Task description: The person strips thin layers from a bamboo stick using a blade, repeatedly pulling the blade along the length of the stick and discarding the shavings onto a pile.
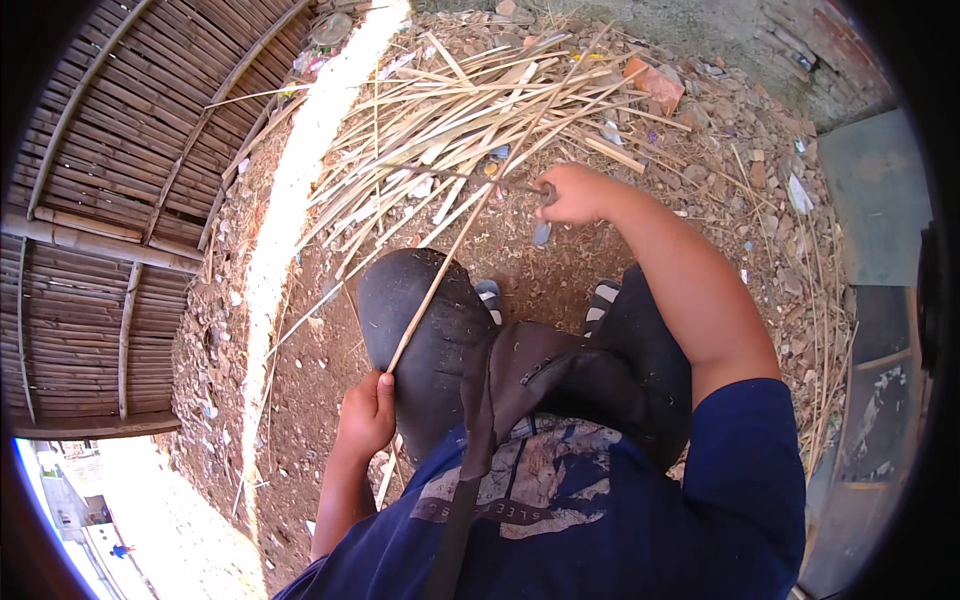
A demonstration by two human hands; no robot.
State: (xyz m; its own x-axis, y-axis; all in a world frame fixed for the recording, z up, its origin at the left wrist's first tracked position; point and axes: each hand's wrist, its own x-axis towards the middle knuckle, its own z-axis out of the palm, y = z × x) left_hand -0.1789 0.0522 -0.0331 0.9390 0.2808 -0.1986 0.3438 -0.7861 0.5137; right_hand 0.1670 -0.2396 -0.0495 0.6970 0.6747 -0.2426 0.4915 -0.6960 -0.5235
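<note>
My left hand [368,412] is closed at my left knee around the near end of a long bamboo strip [440,278]. The strip slants up and to the right, over the left thigh, toward the pile of split bamboo strips [440,130]. My right hand [578,194] is stretched forward, its fingers wrapped round the handle of a knife [515,184] with a long, narrow, dark blade. That blade points left and crosses the bamboo strip; whether they touch I cannot tell. A dark cloth [515,370] lies across my lap.
A woven bamboo wall [110,180] stands on the left, beside a bright band of sunlight. Stones, shavings and litter cover the dirt floor [310,370]. A broken brick [655,86] lies at the pile's far right. Grey-green panels [875,190] stand along the right side.
</note>
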